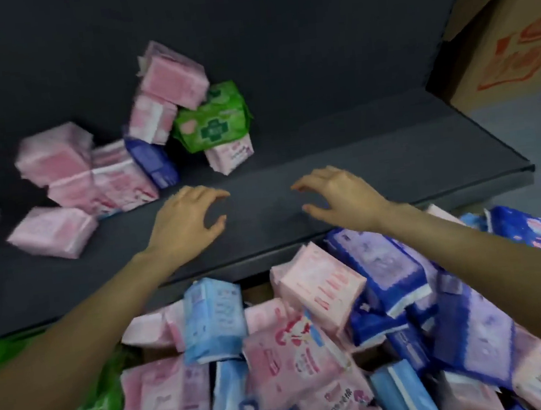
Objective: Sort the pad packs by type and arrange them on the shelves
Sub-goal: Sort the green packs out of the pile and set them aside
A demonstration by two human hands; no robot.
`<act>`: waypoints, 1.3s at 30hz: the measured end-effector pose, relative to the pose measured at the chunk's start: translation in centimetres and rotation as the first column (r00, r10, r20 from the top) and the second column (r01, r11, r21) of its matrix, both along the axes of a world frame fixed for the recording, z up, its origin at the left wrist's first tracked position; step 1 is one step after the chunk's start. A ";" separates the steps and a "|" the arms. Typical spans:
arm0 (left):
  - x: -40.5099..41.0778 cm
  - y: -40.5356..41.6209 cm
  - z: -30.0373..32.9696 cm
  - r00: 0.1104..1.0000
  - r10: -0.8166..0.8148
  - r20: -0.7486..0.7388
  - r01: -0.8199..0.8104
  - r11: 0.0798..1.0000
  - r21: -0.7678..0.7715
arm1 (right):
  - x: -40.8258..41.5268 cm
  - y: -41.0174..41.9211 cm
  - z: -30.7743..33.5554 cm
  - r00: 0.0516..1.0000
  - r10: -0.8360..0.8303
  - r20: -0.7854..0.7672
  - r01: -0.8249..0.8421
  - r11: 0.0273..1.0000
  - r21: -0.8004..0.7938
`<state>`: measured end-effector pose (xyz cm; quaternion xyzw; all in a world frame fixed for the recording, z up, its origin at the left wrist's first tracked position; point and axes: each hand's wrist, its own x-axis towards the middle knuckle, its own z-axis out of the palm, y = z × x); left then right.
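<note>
Mixed pad packs [144, 158] lie jumbled on the shelf [373, 147], beyond the left hand [185, 218]

Both hands hover empty, fingers loosely curled, right hand [338, 197] level with the left; best to gather the pink ones first, then lift more from the heap [311, 350] beneath the forearms

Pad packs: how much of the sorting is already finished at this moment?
Barely begun. A mixed cluster, including a green pack, lies unsorted on the shelf. Left hand and right hand hold nothing. The big pile below remains.
</note>
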<state>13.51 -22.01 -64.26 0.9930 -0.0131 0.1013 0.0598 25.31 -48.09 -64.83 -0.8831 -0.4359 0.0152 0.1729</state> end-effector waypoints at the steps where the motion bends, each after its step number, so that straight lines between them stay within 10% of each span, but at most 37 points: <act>1: -0.1 2.7 -0.1 0.997 0.074 0.017 -0.074 0.997 -0.020 | 0.8 2.8 0.3 0.999 0.031 0.025 -0.031 1.000 -0.007; 10: 8.2 15.4 1.6 0.875 0.328 0.357 -0.298 0.945 -0.137 | 8.5 21.4 4.2 0.979 -0.090 0.185 0.061 0.986 0.157; 16: 15.0 15.4 1.2 0.883 0.439 0.163 -0.380 0.875 -0.300 | 13.2 28.8 5.4 0.984 -0.094 0.152 0.055 0.969 0.242; 25: 14.6 15.5 1.2 0.809 0.511 0.291 -0.392 0.837 -0.382 | 13.1 29.7 5.5 0.945 -0.254 0.207 0.147 0.893 0.426; 30: 8.4 12.9 2.3 0.698 0.486 0.526 -0.129 0.808 -0.575 | 8.6 23.9 8.3 0.973 -0.225 0.050 0.169 0.845 0.507; 39: -1.9 0.0 4.4 0.894 0.378 0.240 -0.084 0.669 -0.738 | -0.4 5.8 8.5 0.856 0.068 -0.512 0.238 0.828 0.508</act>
